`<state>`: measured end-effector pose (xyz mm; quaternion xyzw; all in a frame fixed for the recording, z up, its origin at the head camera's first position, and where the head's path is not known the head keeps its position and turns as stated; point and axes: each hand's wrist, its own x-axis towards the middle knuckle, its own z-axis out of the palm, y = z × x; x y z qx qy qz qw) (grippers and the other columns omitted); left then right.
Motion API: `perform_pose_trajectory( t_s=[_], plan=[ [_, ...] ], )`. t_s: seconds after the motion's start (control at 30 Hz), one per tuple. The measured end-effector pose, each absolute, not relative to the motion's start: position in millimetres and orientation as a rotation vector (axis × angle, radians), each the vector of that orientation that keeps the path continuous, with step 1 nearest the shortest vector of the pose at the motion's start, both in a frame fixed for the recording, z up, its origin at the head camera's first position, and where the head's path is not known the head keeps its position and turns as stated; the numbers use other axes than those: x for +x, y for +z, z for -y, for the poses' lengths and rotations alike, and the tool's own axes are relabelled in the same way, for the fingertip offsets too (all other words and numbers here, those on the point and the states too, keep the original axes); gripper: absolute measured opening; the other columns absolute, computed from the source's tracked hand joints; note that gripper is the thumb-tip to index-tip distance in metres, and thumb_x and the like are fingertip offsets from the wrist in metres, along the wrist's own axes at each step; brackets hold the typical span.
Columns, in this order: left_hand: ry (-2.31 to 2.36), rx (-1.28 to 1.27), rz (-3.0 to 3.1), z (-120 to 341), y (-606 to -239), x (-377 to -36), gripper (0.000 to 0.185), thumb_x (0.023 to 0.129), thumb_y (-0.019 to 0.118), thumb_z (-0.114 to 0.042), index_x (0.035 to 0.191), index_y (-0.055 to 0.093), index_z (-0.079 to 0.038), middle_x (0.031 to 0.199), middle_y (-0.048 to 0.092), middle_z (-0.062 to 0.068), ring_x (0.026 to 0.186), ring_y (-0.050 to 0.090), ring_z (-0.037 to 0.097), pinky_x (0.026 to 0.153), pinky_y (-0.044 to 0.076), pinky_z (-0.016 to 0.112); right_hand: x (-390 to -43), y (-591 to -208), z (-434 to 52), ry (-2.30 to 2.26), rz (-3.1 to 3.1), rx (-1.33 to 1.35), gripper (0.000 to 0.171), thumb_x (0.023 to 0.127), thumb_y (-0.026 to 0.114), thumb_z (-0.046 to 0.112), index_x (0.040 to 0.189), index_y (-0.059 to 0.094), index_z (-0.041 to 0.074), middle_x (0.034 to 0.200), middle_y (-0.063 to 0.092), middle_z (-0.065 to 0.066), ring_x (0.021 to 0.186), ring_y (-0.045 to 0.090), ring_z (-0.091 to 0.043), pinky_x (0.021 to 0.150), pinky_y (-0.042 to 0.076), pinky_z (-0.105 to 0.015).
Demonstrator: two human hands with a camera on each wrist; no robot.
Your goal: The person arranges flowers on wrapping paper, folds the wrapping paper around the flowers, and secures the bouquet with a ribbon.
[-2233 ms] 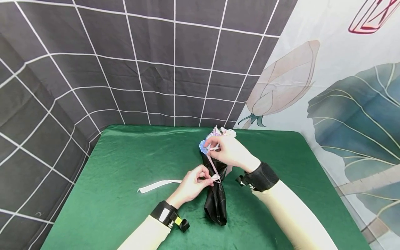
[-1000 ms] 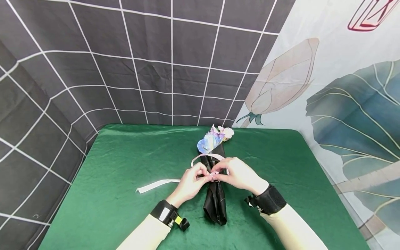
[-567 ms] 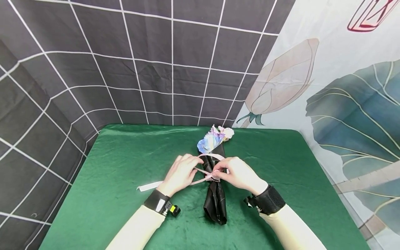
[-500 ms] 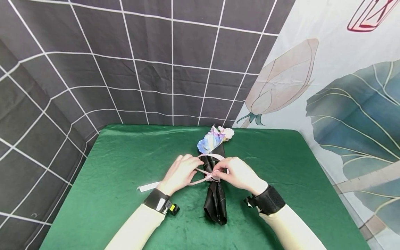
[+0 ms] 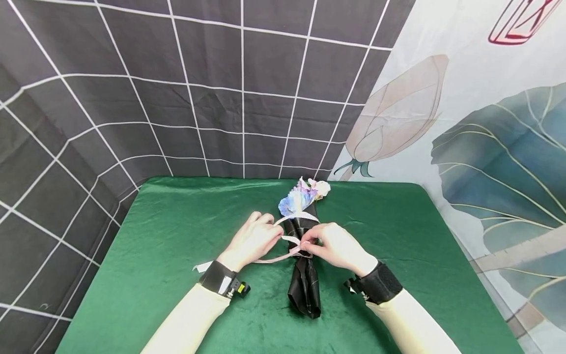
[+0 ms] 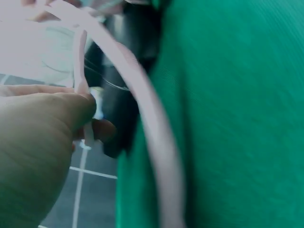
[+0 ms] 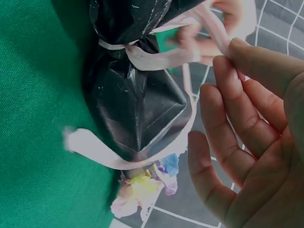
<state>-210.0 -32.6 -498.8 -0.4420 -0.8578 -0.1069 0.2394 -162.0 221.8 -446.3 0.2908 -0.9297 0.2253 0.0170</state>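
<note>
A bouquet in black wrapping (image 5: 305,290) lies on the table, its blue, purple and white flowers (image 5: 297,200) toward the far edge. Pale pink ribbon (image 7: 161,61) circles the gathered waist of the wrapping. Left of the bouquet, my left hand (image 5: 254,241) pinches a strand of this ribbon between thumb and finger, plain in the left wrist view. My right hand (image 7: 251,118) pinches another part of the ribbon between thumb and forefinger, close over the waist, its other fingers loosely bent. One loose end curves across the wrapping below the flowers.
Green cloth (image 5: 380,216) covers the table. A dark curtain with white grid lines (image 5: 212,98) hangs behind and at the left, and a white cloth with printed leaves (image 5: 508,162) at the right. Each wrist wears a black strap with a small camera.
My right hand came down from the flowers to the waist of the wrapping. Later my left hand moved left and slightly up from there, drawing a ribbon strand out.
</note>
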Motion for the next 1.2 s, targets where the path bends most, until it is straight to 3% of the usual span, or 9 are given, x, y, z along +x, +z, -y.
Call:
perform_pose_trajectory(
  t_s=[0.2,0.3,0.43,0.53,0.63,0.73,0.93,1.07,1.2],
  plan=[
    [-0.62,-1.197,2.256,26.2,-478.8,-193.5,0.007,0.092,0.074,-0.026,0.098,0.074,-0.022,0.083,0.071,-0.01,0.086,0.061,0.014,0.09,0.048,0.033,-163.7,-447.4,-219.6,0.669,2.885,0.87,0.005,0.094,0.072,0.033,0.093,0.076,0.031,0.085,0.068,0.022,0.072,0.056,0.004,0.066,0.048,-0.018],
    [-0.8,-1.152,2.302,24.4,-470.9,-184.2,0.013,0.092,0.075,-0.031,0.103,0.074,-0.024,0.073,0.063,-0.011,0.072,0.056,0.006,0.072,0.049,0.023,-163.9,-447.7,-219.2,0.667,2.888,0.849,0.005,0.094,0.071,0.032,0.091,0.075,0.032,0.083,0.067,0.024,0.072,0.057,0.004,0.066,0.049,-0.018],
    [-1.061,-1.074,2.444,25.6,-456.5,-172.9,0.02,0.097,0.069,-0.032,0.116,0.07,-0.029,0.061,0.052,-0.018,0.05,0.042,-0.005,0.048,0.035,0.016,-163.6,-447.7,-219.5,0.667,2.893,0.824,0.006,0.094,0.072,0.032,0.089,0.074,0.033,0.082,0.067,0.024,0.071,0.056,0.004,0.065,0.048,-0.018],
    [-1.284,-1.066,2.543,27.6,-445.4,-166.9,0.024,0.103,0.058,-0.023,0.125,0.065,-0.031,0.068,0.064,-0.017,0.044,0.039,-0.005,0.043,0.033,0.018,-163.1,-447.8,-219.9,0.675,2.898,0.811,0.006,0.095,0.071,0.033,0.09,0.074,0.033,0.083,0.068,0.024,0.071,0.057,0.005,0.065,0.048,-0.018],
    [-1.52,-1.099,2.592,29.3,-436.2,-162.9,0.032,0.106,0.047,-0.015,0.131,0.06,-0.029,0.087,0.076,-0.009,0.042,0.042,-0.001,0.041,0.036,0.021,-162.7,-447.9,-220.2,0.684,2.897,0.802,0.006,0.094,0.071,0.032,0.09,0.074,0.034,0.083,0.068,0.023,0.071,0.057,0.005,0.065,0.048,-0.018],
    [-1.672,-1.175,2.626,31.0,-430.1,-160.5,0.036,0.105,0.045,-0.01,0.135,0.055,-0.028,0.096,0.078,-0.004,0.044,0.051,0.005,0.043,0.044,0.025,-162.2,-448.0,-220.4,0.687,2.89,0.797,0.006,0.094,0.072,0.031,0.09,0.074,0.034,0.082,0.067,0.023,0.07,0.056,0.005,0.064,0.048,-0.017],
    [-1.953,-1.514,2.808,36.8,-432.7,-156.6,0.047,0.103,0.049,-0.006,0.143,0.046,-0.03,0.098,0.077,-0.002,0.064,0.069,0.015,0.054,0.055,0.026,-161.1,-447.9,-220.5,0.676,2.885,0.787,0.008,0.093,0.072,0.026,0.09,0.074,0.034,0.084,0.069,0.022,0.072,0.057,0.005,0.065,0.049,-0.017],
    [-2.349,-1.707,2.798,41.6,-434.7,-154.1,0.051,0.103,0.049,-0.001,0.147,0.037,-0.023,0.112,0.074,0.013,0.08,0.073,0.023,0.068,0.063,0.042,-160.7,-447.4,-221.2,0.689,2.889,0.794,0.008,0.094,0.071,0.028,0.089,0.073,0.034,0.083,0.068,0.023,0.072,0.057,0.006,0.065,0.049,-0.017],
    [-2.395,-1.588,2.826,44.7,-431.5,-155.5,0.037,0.105,0.052,-0.008,0.138,0.04,-0.022,0.112,0.074,0.014,0.084,0.077,0.028,0.075,0.062,0.054,-160.5,-447.2,-222.0,0.71,2.894,0.804,0.007,0.095,0.071,0.033,0.089,0.073,0.034,0.081,0.065,0.024,0.07,0.055,0.005,0.064,0.047,-0.017]
  ],
)
